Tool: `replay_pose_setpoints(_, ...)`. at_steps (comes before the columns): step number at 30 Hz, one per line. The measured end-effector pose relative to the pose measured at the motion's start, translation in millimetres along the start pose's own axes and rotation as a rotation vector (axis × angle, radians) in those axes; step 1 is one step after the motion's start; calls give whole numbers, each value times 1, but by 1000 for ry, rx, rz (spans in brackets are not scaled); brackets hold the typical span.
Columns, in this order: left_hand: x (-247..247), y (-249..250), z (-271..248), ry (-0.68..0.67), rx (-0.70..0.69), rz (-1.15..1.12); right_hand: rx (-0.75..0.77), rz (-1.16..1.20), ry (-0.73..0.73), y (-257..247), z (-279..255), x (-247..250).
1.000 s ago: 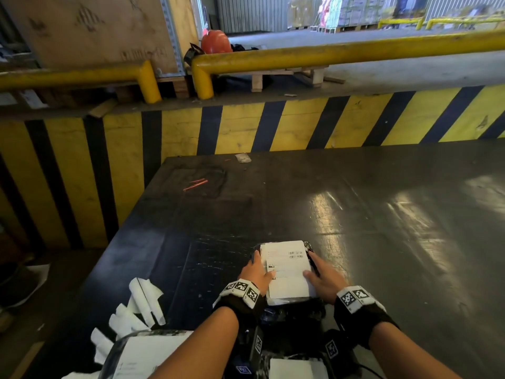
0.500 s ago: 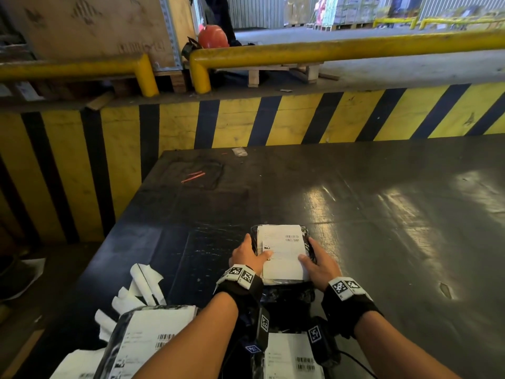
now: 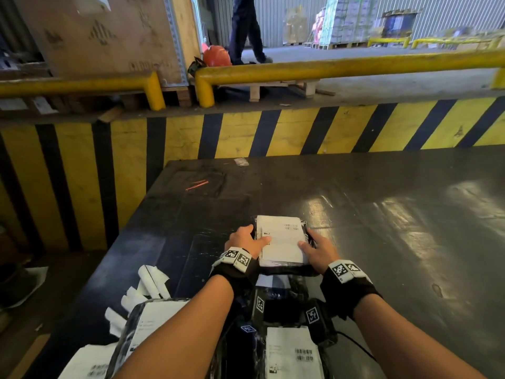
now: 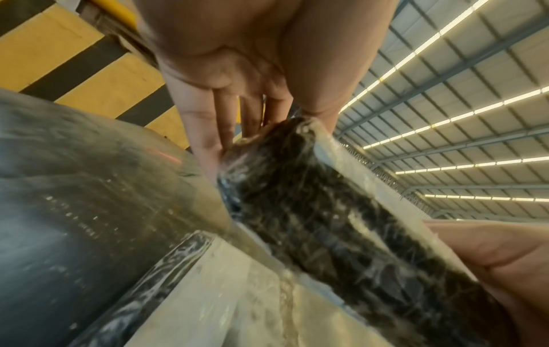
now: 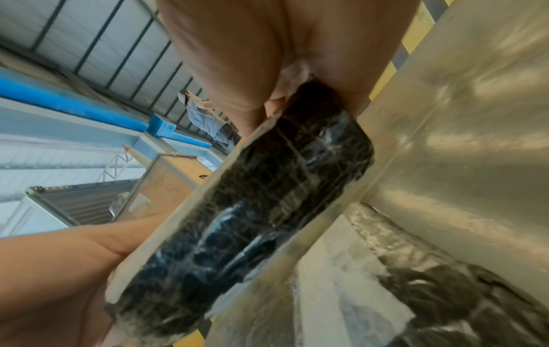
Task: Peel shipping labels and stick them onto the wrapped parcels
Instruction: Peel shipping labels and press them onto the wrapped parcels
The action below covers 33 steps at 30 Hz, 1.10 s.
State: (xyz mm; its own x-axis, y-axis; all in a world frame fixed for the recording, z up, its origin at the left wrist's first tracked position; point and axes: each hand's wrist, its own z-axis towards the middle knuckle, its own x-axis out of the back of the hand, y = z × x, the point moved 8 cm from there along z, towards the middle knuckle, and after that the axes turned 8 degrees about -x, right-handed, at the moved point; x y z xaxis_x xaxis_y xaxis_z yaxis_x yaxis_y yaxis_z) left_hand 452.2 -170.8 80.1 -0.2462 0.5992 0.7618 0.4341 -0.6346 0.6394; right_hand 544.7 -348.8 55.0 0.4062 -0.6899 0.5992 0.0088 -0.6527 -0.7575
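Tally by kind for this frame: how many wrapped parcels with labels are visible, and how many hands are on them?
Labelled wrapped parcels: 3 (held parcel, near-left parcel, near-centre parcel)
Hands gripping the held parcel: 2 (left hand, right hand)
Total: 5

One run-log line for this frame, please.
left hand: grips parcel | right hand: grips parcel | label: stuck on | table: parcel resting

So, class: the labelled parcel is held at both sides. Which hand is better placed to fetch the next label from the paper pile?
Probably the left hand: the paper pile lies on its side of the parcel, while the right hand would cross over.
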Motion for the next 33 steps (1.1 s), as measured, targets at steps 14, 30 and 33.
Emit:
replay_pose_setpoints(14, -1, 7, -63, 33, -57, 23, 57, 21, 44, 6, -72, 15)
replay_pose_setpoints(30, -66, -50, -159, -220, -48, -70, -144, -137, 71, 79, -197, -16)
replay_pose_setpoints(33, -73, -57, -171, -238, -40, -72, -160, -146, 56, 90, -205, -25)
